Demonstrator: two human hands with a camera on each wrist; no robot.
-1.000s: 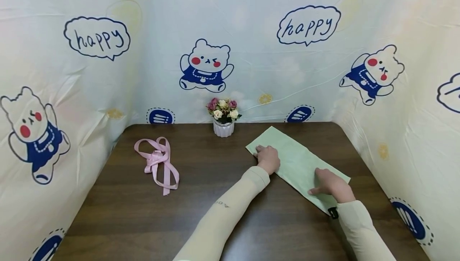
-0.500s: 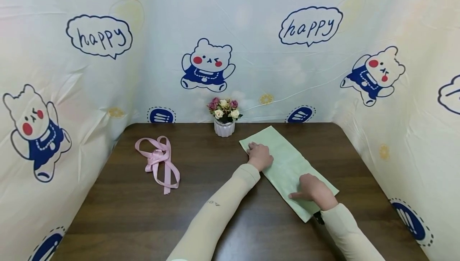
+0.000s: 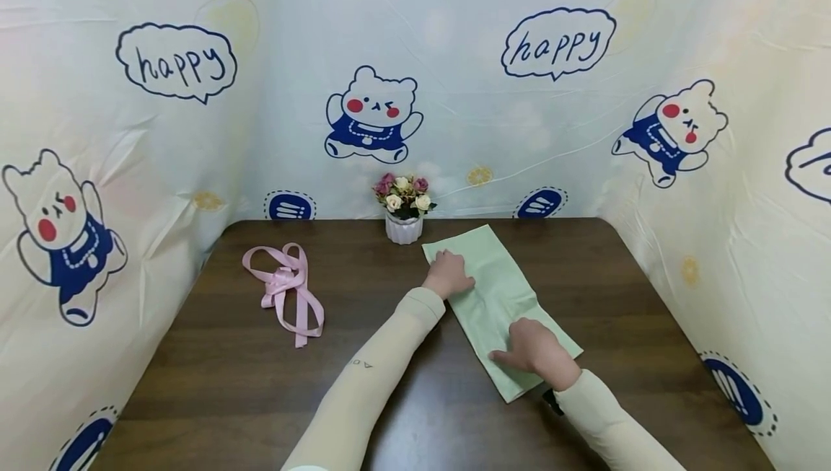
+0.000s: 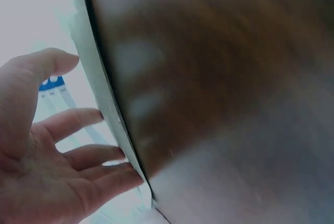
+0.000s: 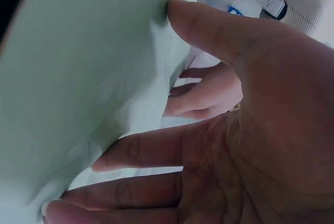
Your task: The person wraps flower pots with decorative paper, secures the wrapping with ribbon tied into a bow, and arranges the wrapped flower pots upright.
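A flat, oblong pale green sheet [image 3: 495, 274] lies aslant on the table, right of the middle; whether it is paper or cloth I cannot tell. My left hand [image 3: 448, 274] rests on its far left part. In the left wrist view, the left hand's fingertips [image 4: 94, 114] touch along the sheet's thin edge [image 4: 99, 78], fingers nearly straight. On the nearer end, my right hand [image 3: 537, 353] presses down with its thumb spread out to the left. The right wrist view has the fingers extended against the creased green surface [image 5: 78, 93].
A looped pink ribbon [image 3: 286, 287] lies on the left of the brown wooden table [image 3: 363, 269]. Behind the sheet, at the back edge, stands a small white pot of artificial flowers [image 3: 404, 229]. A printed curtain [image 3: 454, 117] hangs around the table.
The green sheet has slid left and turned, so its long side points more toward me. Both hands have moved left with it, staying on it. The ribbon and flowerpot stay put.
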